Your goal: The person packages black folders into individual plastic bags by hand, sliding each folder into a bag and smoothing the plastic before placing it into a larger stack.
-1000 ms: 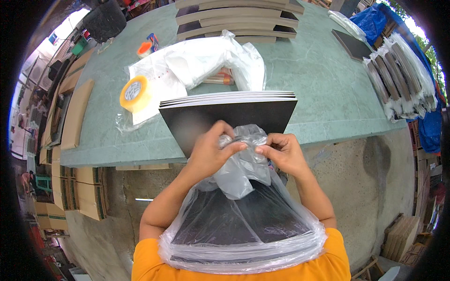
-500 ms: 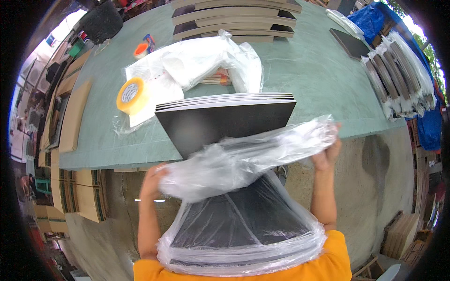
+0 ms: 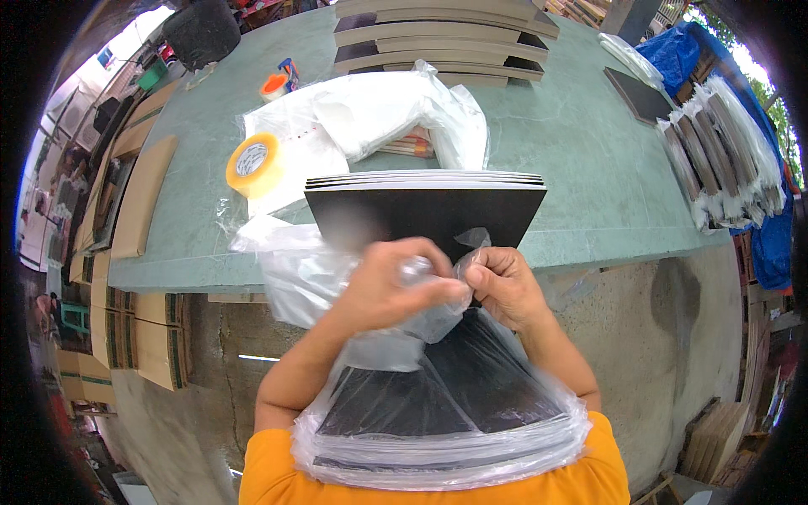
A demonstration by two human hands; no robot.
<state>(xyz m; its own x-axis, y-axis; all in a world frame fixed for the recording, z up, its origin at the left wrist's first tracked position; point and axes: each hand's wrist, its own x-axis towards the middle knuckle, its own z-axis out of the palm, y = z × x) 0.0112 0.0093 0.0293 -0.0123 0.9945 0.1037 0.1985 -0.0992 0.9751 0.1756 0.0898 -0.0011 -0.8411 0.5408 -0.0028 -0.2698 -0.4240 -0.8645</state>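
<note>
Over the near edge of the table, both my hands come together on a clear plastic bag (image 3: pixel 299 269). Its far end hangs off to the left. My left hand (image 3: pixel 396 282) is curled round bunched plastic, with the thumb pointing at the other hand. My right hand (image 3: pixel 509 290) pinches the bag's edge between thumb and fingers. Behind them a small stack of black boards (image 3: pixel 438 206) with white edges leans at the table edge. Between my forearms, against my orange shirt, rests a stack of black boards wrapped in clear plastic (image 3: pixel 396 408).
On the green table (image 3: pixel 581 168) lie white plastic bags (image 3: pixel 379 105), a yellow tape roll (image 3: pixel 271 174) and an orange tape roll (image 3: pixel 273 87). Grey-edged boards (image 3: pixel 438 46) are stacked at the back. Plastic-wrapped boards (image 3: pixel 715 151) stand right; cardboard (image 3: pixel 143 198) stands left.
The bag was stretched wide between my spread hands. Now my hands have come together at the middle, and the bag hangs to the left.
</note>
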